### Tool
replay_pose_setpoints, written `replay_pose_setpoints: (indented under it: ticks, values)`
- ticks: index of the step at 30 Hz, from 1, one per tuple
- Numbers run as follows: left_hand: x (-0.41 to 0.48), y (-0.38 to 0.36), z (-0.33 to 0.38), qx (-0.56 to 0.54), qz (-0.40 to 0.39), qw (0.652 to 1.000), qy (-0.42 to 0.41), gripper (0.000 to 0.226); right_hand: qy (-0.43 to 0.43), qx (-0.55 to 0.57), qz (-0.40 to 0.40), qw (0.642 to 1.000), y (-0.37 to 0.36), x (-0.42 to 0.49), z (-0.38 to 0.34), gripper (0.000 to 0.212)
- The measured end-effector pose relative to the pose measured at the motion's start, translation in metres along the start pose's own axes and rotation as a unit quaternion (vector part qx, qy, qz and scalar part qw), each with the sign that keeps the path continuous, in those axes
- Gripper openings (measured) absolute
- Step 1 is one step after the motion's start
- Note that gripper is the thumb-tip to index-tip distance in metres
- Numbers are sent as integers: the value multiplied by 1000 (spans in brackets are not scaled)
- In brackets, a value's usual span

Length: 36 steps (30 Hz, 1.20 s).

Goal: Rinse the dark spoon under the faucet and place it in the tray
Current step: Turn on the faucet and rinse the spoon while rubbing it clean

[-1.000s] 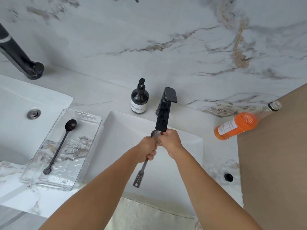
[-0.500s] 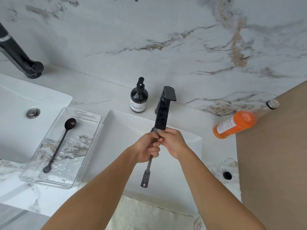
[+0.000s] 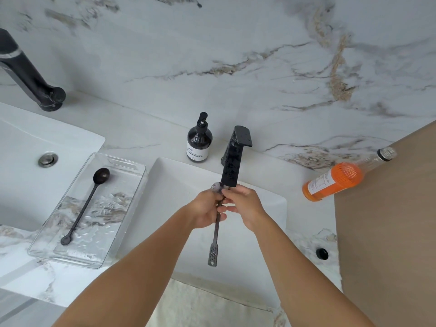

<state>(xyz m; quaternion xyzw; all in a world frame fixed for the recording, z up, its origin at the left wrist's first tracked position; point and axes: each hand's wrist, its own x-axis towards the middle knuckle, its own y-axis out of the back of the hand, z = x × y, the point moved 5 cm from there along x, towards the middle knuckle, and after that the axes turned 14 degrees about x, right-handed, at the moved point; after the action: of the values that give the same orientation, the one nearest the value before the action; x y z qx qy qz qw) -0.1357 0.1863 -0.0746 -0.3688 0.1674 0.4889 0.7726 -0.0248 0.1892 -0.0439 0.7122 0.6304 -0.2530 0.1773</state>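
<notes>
The dark spoon (image 3: 215,234) is held under the spout of the black faucet (image 3: 232,166), over the white sink (image 3: 259,230). It looks thin, stiff metal, light and probably slick when wet; the mid-handle is the sure hold, with the perforated flat end hanging toward six o'clock. The left hand (image 3: 207,208) has its fingers clamped on the handle; the right hand (image 3: 244,204) pinches near the bowl. At nine o'clock a clear, ripple-textured tray (image 3: 132,215) on the marble counter (image 3: 146,138) holds another dark spoon (image 3: 85,206).
</notes>
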Motion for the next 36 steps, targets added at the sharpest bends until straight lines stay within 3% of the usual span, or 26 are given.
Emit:
replay_pose_setpoints:
  ticks: [2, 6, 8, 11, 13, 14, 16, 17, 18, 24, 29, 36]
  values:
    - [-1, 2, -1, -15, 2, 1000, -18, 29, 4, 3, -3, 1000, 0, -1, 2, 14]
    - [-4, 12, -3, 147, 115, 982, -16, 33, 27, 8, 3, 1000, -3, -3, 3, 18]
    - [-3, 14, -7, 146, 78, 986, 14, 38, 36, 0, 50, 998, -2, -2, 3, 16]
    - [-7, 9, -6, 18, -24, 999, 31, 25, 21, 44, 129, 990, 6, -1, 2, 11]
    - [-7, 16, -2, 89, -11, 996, 13, 25, 2, 106, 149, 983, 11, 0, 0, 20]
    - [-6, 22, 3, 199, 24, 980, -2, 31, 1, 112, 160, 981, 13, 0, -1, 22]
    - [-7, 32, 21, 439, 114, 891, -28, 44, 5, 98, 181, 979, 16, -1, -4, 20]
    - [-6, 36, 30, 500, 137, 854, -39, 46, 9, 95, 193, 976, 18, -1, -5, 21]
    - [-5, 36, 37, 523, 134, 840, -48, 43, 14, 99, 207, 973, 21, -2, -7, 23]
    - [-5, 31, 56, 529, 58, 846, -48, 22, 31, 167, 300, 939, 47, -7, -17, 20]
    - [2, 10, 51, 416, 21, 908, -56, 27, 28, 168, 265, 949, 26, -13, -7, 16]
    - [-4, 39, 57, 484, 5, 874, -37, 28, 34, 189, 329, 924, 60, -8, -30, 22]
